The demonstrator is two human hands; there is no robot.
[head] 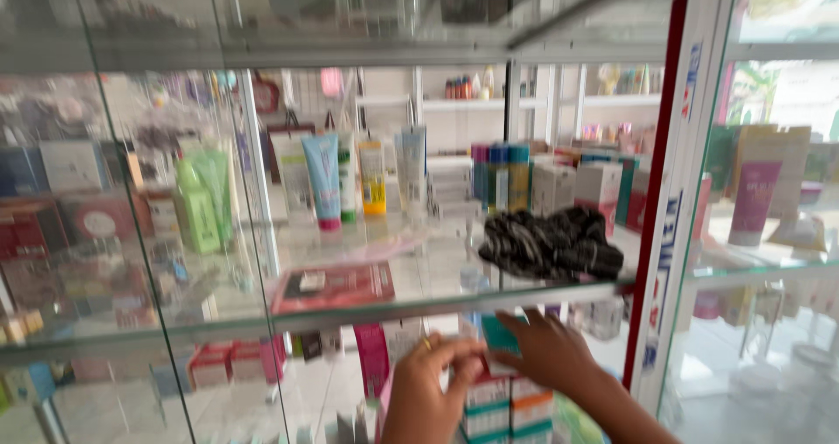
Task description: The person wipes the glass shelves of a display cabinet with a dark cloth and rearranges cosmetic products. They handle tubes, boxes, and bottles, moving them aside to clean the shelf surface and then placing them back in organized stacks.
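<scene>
we have both hands inside a glass display cabinet, just under its middle glass shelf, and we take that shelf as our landmark. our left hand is below the shelf's front edge, its fingers curled in with a ring showing on one, the fingertips pinching the left edge of a small teal-topped box. our right hand comes in from the lower right, also beneath the shelf, fingers spread and laid over the top and right side of the same box, so the box sits between the two hands, touching both, pressed from either side. the box rests on top of a stack of white boxes with teal and orange bands, directly below the shelf. on the shelf, above our right hand, lies a black ruffled bundle of fabric; to the left of it a flat red packet lies on the glass. further back on the shelf stand a blue tube, a yellow tube and a green bottle. below the shelf, left of our hands, a pink tube stands upright
</scene>
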